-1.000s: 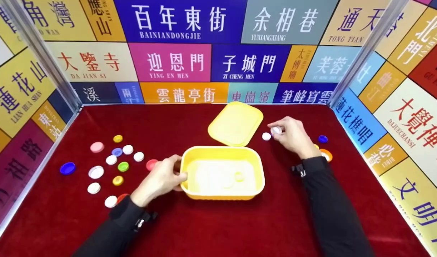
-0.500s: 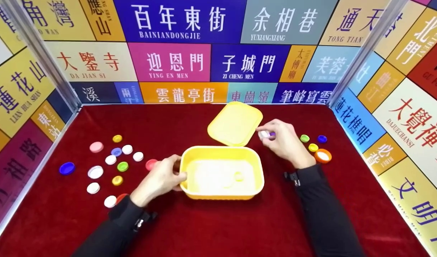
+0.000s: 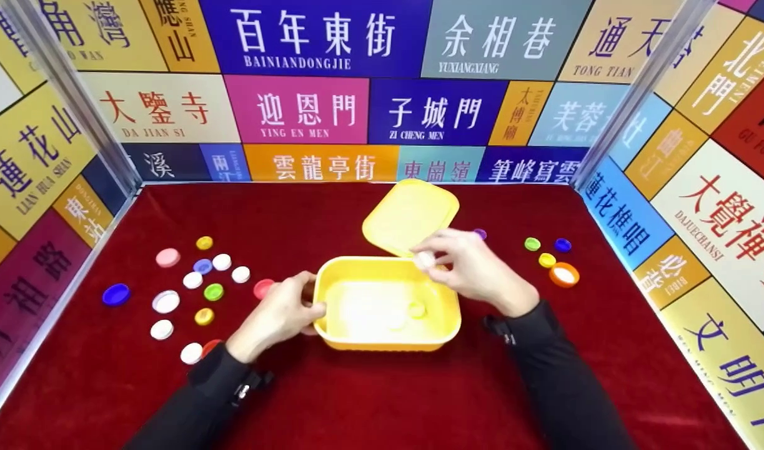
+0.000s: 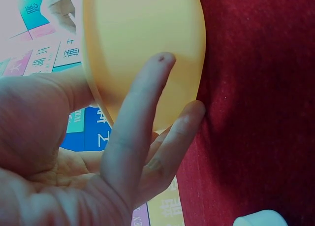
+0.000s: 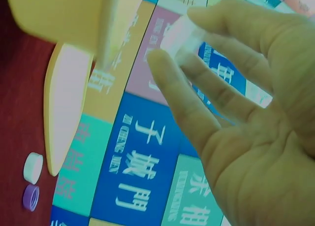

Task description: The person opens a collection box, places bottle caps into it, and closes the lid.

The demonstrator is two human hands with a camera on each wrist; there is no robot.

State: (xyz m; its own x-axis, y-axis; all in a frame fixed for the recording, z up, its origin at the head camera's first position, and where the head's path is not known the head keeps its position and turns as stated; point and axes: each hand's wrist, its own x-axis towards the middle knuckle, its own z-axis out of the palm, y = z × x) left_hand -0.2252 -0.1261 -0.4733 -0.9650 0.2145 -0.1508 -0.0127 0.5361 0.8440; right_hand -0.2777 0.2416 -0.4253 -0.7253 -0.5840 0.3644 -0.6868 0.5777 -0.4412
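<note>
A yellow plastic box (image 3: 388, 345) stands on the red cloth, and my left hand (image 3: 282, 312) grips its left wall, thumb over the rim. In the left wrist view the fingers (image 4: 138, 108) lie along the box's outside. Over the back right corner, my right hand (image 3: 478, 265) pinches a white bottle cap (image 3: 425, 260); this cap (image 5: 181, 36) is blurred in the right wrist view. Inside the box lies a yellow cap (image 3: 416, 309) and a faint white one. Behind it is the yellow lid (image 3: 410, 215), partly covered by the right hand.
Several loose caps, including a blue one (image 3: 116, 294) and a green one (image 3: 213, 292), are scattered left. To the right lie an orange cap (image 3: 564, 274) and several smaller ones. A purple cap (image 5: 31, 197) and a white cap (image 5: 33, 168) sit by the lid. Printed panels (image 3: 307, 109) enclose the table.
My right hand has picked up a white cap right of the lid and carried it left and nearer, over the box. The left hand has stayed on the box.
</note>
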